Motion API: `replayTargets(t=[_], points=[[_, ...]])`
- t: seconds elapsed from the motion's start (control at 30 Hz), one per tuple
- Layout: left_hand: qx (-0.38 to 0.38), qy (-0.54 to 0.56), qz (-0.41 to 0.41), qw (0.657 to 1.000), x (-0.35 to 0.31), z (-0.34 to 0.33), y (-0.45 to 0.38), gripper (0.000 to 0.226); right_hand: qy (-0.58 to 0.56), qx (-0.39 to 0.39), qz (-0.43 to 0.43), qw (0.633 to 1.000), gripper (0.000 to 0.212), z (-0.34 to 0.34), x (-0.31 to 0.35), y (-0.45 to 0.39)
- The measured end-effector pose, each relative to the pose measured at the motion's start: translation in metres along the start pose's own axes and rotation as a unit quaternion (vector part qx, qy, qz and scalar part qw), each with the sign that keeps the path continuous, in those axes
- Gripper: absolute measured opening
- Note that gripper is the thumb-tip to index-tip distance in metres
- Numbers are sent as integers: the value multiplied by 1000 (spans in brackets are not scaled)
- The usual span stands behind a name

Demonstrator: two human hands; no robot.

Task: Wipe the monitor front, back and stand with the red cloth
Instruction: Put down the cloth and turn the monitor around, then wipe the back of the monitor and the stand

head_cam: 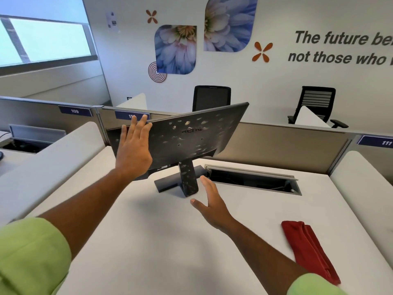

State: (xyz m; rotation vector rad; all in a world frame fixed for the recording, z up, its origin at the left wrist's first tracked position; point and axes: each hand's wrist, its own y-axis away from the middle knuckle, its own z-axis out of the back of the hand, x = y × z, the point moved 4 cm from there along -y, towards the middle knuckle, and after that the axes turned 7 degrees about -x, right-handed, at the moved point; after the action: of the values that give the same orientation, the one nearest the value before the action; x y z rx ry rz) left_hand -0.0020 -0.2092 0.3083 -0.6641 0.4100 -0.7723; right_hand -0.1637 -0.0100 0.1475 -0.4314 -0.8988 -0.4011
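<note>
A black monitor [191, 133] stands on the white desk [165, 241] with its back turned toward me. Pale smudges dot the back panel and the stand [188, 179]. My left hand [133, 147] lies flat with straight fingers against the monitor's left edge. Just right of the stand's foot, my right hand [210, 203] hovers with fingers spread and holds nothing. The folded red cloth [310, 250] lies on the desk at the right, behind my right forearm, apart from both hands. The screen side is hidden.
An open cable slot [253, 179] is cut into the desk right of the stand. Grey partitions [276, 143] with number tags border the desk's back, and white dividers flank both sides. Two black office chairs [211, 99] stand beyond, by the wall.
</note>
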Motion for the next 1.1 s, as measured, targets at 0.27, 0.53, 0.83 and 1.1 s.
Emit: replayTargets(t=[0.27, 0.53, 0.83, 1.1], points=[[100, 61, -10, 993, -104, -57, 58, 72, 35, -51, -53, 997, 75, 66, -70, 42], [248, 138, -51, 958, -217, -130, 136, 74, 115, -127, -179, 969, 67, 141, -184, 124], [411, 213, -56, 885, -322, -179, 210, 70, 212, -163, -331, 905, 68, 206, -259, 193], [467, 344, 142, 802, -346, -185, 261, 56, 102, -207, -345, 910, 91, 202, -268, 207]])
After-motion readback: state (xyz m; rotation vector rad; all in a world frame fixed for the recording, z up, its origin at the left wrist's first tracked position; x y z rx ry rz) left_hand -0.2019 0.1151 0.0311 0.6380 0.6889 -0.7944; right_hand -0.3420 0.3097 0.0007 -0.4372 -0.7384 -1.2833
